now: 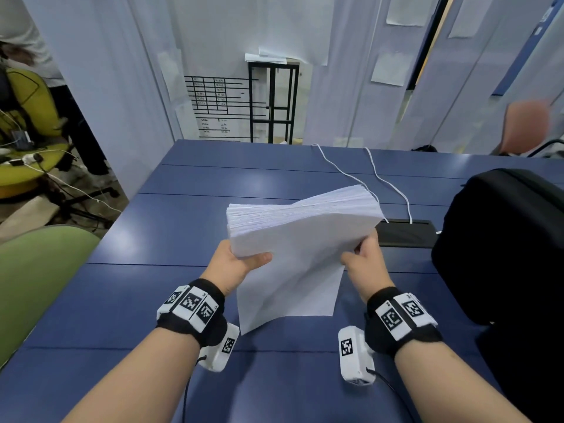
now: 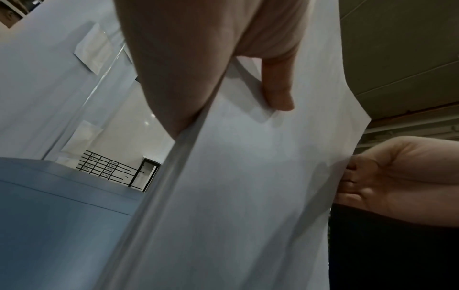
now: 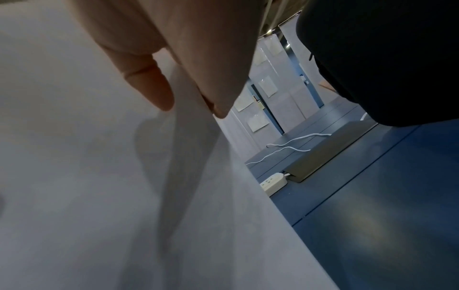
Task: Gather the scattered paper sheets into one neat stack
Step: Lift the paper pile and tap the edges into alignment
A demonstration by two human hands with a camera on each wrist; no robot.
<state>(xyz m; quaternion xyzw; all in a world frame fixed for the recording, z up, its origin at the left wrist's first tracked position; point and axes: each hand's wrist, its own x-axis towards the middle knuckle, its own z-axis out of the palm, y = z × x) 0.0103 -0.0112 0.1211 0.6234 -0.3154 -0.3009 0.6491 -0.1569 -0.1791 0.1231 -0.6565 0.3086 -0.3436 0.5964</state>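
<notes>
A thick stack of white paper sheets (image 1: 302, 236) is held up above the blue table (image 1: 152, 300), its top edges fanned and uneven, its lower edge near the tabletop. My left hand (image 1: 241, 264) grips the stack's left side, thumb across the front sheet. My right hand (image 1: 363, 257) grips the right side, thumb on the front. In the left wrist view the paper (image 2: 248, 186) fills the frame with my thumb (image 2: 278, 92) pressed on it; the right hand (image 2: 387, 176) holds the far edge. In the right wrist view the sheets (image 3: 99, 176) sit under my fingers (image 3: 154, 86).
A black backpack (image 1: 500, 239) stands on the table at the right. Behind the stack lie two white cables (image 1: 390, 184) and a black cable box (image 1: 406, 233); a white power strip (image 3: 273, 183) shows beside it. A green chair (image 1: 36, 270) stands at the left table edge.
</notes>
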